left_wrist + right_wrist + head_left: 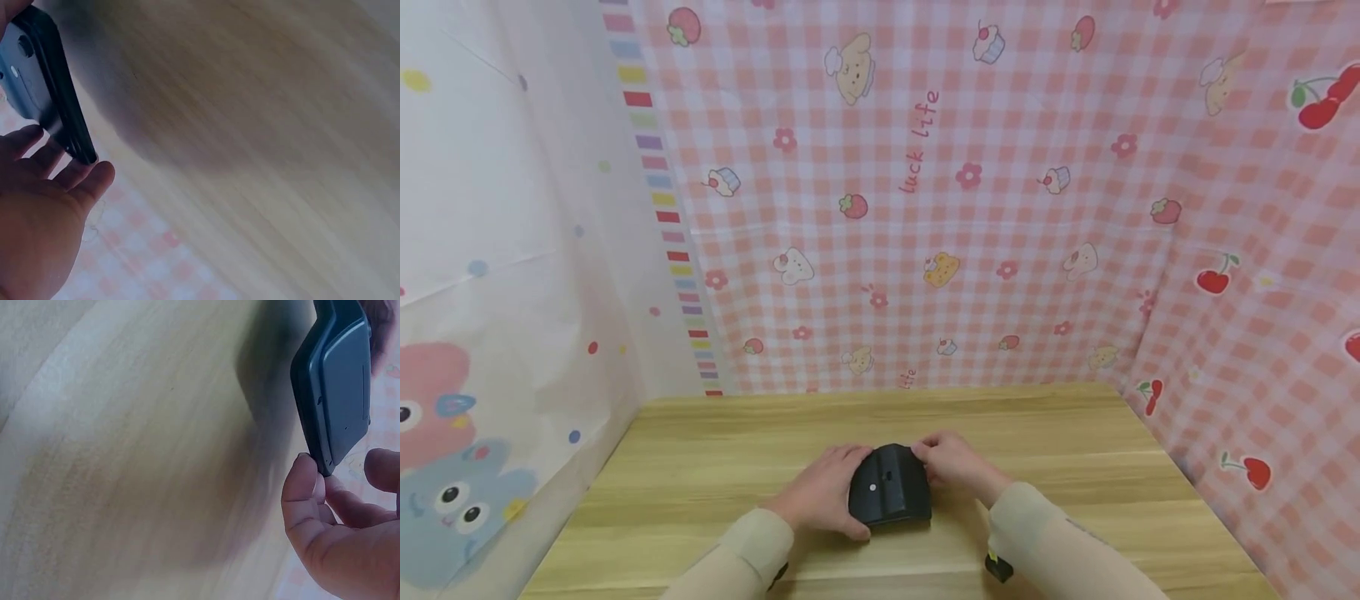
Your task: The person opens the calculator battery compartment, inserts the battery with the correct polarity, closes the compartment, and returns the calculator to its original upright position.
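A black plastic case (pixel 891 487) with one curved side, a raised middle band, a small slot and a white dot is held tilted over the table, its shadow beneath it. My left hand (pixel 827 493) grips its left side, thumb at the near edge and fingers at the far edge. In the left wrist view, the fingers of the left hand (pixel 44 206) support the case's end (pixel 65 106). My right hand (pixel 955 462) pinches its far right corner. The right wrist view shows the right hand (pixel 344 531) at that corner, below the smooth dark panel of the case (pixel 344 394).
The wood-grain table (pixel 715 442) surrounds the hands. A pink checked cloth (pixel 910 217) hangs behind it, continuing along the right. A white printed sheet (pixel 535 250) hangs at the left. A small black piece with yellow (pixel 997 567) shows under the right sleeve.
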`<state>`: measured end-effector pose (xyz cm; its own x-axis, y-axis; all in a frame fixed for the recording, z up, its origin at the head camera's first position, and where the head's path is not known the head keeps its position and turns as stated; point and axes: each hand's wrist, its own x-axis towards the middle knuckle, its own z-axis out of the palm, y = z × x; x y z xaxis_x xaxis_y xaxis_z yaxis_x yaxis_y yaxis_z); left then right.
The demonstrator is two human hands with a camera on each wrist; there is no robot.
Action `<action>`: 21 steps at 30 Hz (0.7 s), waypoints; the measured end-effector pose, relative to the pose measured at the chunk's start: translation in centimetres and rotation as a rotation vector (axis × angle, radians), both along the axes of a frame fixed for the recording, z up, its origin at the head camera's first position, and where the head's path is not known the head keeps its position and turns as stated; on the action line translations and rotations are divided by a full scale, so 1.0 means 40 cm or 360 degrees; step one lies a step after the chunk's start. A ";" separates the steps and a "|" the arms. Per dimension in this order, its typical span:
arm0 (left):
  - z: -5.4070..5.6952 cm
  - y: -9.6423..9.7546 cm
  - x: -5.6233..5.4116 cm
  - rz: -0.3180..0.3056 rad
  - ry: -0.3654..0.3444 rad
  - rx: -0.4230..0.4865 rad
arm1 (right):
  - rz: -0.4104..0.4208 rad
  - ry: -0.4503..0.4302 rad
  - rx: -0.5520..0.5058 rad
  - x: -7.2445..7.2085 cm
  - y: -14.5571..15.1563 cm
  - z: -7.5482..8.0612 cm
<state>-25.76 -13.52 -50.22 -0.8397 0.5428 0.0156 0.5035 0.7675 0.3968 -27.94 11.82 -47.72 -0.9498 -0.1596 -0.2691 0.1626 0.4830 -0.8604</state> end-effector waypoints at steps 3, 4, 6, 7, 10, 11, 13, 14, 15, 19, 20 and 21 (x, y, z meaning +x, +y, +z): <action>-0.005 0.006 -0.012 -0.0010 -0.0043 0.0040 | -0.0009 -0.0009 0.0022 -0.007 0.004 -0.012; -0.008 0.008 -0.016 -0.0011 -0.0055 0.0048 | -0.0008 -0.0008 0.0037 -0.009 0.005 -0.016; -0.012 0.012 -0.022 -0.0013 -0.0081 0.0060 | -0.0001 -0.0013 0.0061 -0.013 0.007 -0.026; -0.013 0.013 -0.024 -0.0010 -0.0097 0.0068 | 0.0002 -0.0015 0.0072 -0.015 0.007 -0.031; -0.012 0.018 -0.026 0.0002 -0.0155 0.0083 | 0.0005 -0.0014 0.0105 -0.018 0.008 -0.041; -0.011 0.020 -0.026 0.0007 -0.0175 0.0084 | 0.0004 -0.0011 0.0107 -0.018 0.009 -0.043; -0.007 0.023 -0.027 0.0013 -0.0212 0.0094 | -0.0004 -0.0007 0.0108 -0.018 0.010 -0.043; -0.005 0.025 -0.027 0.0015 -0.0224 0.0099 | -0.0004 -0.0004 0.0106 -0.018 0.009 -0.043; -0.003 0.025 -0.028 0.0016 -0.0236 0.0103 | -0.0004 0.0000 0.0107 -0.017 0.009 -0.042; 0.004 0.027 -0.029 0.0023 -0.0272 0.0087 | 0.0002 0.0001 0.0104 -0.014 0.007 -0.037; 0.005 0.028 -0.030 0.0024 -0.0278 0.0079 | 0.0008 0.0007 0.0111 -0.014 0.006 -0.037; 0.006 0.029 -0.030 0.0026 -0.0283 0.0073 | 0.0008 0.0003 0.0113 -0.013 0.006 -0.036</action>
